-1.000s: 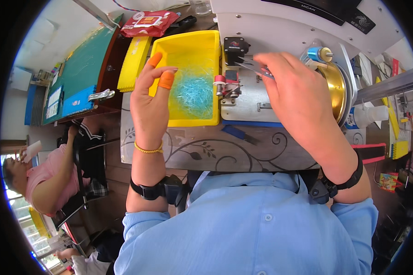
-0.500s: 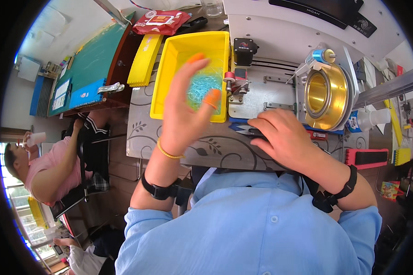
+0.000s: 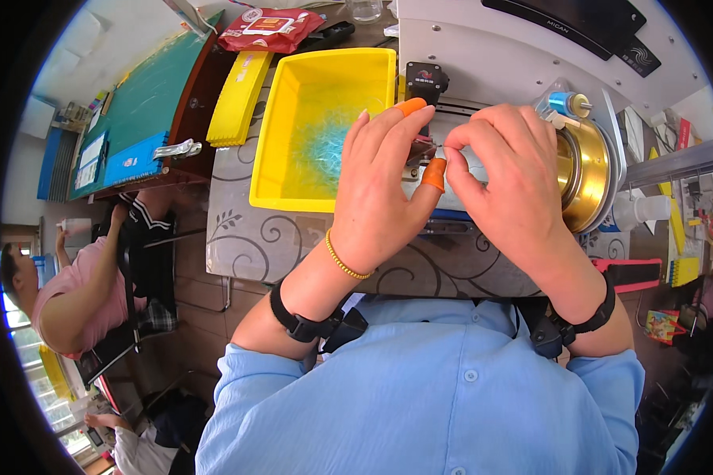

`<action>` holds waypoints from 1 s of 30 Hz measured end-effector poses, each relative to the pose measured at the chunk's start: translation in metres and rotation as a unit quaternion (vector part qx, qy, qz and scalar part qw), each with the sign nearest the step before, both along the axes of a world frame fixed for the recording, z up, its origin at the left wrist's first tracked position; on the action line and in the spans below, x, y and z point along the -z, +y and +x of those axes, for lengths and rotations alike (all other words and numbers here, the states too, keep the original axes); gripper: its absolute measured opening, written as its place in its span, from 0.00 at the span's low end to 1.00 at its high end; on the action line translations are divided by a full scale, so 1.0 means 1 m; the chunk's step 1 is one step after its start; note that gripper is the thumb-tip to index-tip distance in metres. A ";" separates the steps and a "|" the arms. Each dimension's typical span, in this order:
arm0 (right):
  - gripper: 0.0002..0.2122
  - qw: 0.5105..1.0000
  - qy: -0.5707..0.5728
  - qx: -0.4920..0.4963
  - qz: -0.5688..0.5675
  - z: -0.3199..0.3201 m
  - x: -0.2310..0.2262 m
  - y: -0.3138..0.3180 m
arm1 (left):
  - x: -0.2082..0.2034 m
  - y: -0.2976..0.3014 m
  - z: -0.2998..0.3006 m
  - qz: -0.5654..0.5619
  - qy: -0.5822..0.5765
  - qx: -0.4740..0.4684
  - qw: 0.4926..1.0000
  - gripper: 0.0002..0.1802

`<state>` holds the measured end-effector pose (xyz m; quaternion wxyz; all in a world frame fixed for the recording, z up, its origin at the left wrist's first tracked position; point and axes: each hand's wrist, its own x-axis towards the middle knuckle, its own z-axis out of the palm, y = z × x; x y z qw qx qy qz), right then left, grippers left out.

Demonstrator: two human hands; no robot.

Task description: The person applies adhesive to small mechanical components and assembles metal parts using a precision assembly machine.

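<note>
I count two grips, a left grip (image 3: pixel 380 190) and a right grip (image 3: pixel 519 178). Between their fingertips is one thin thing (image 3: pixel 439 147), too small to name. The left grip wears two orange finger covers (image 3: pixel 433 173); behind it, one bead bracelet (image 3: pixel 342 263). Behind both grips are two black straps (image 3: pixel 291 319). Left of the left grip I see one yellow bin (image 3: pixel 325 65), then one metal clip (image 3: pixel 178 149). Ahead of the grips is one black motor (image 3: pixel 426 81); to their right, one gold drum (image 3: pixel 599 180), one blue spool (image 3: pixel 559 102) and one white bottle (image 3: pixel 640 208).

Bin (image 3: pixel 313 87) left of machine (image 3: pixel 503 75)
</note>
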<state>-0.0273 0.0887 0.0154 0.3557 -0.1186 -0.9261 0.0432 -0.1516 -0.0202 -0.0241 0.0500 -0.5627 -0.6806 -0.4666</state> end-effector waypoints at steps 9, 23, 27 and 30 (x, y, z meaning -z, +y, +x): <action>0.06 1.000 -0.001 -0.008 0.000 0.000 0.001 0.003 | -0.003 -0.002 -0.003 -0.007 0.003 0.004 1.000 0.28; 0.02 0.994 0.099 -0.038 -0.006 -0.001 0.009 -0.003 | -0.002 -0.010 0.001 -0.045 -0.070 0.016 0.996 0.30; 0.07 0.997 0.077 -0.020 0.022 0.059 -0.018 -0.021 | -0.022 -0.015 0.019 -0.011 0.023 0.008 1.000 0.30; 0.13 0.993 0.112 -0.005 -0.032 0.117 -0.028 -0.015 | -0.045 -0.019 0.039 0.049 0.080 0.008 0.996 0.28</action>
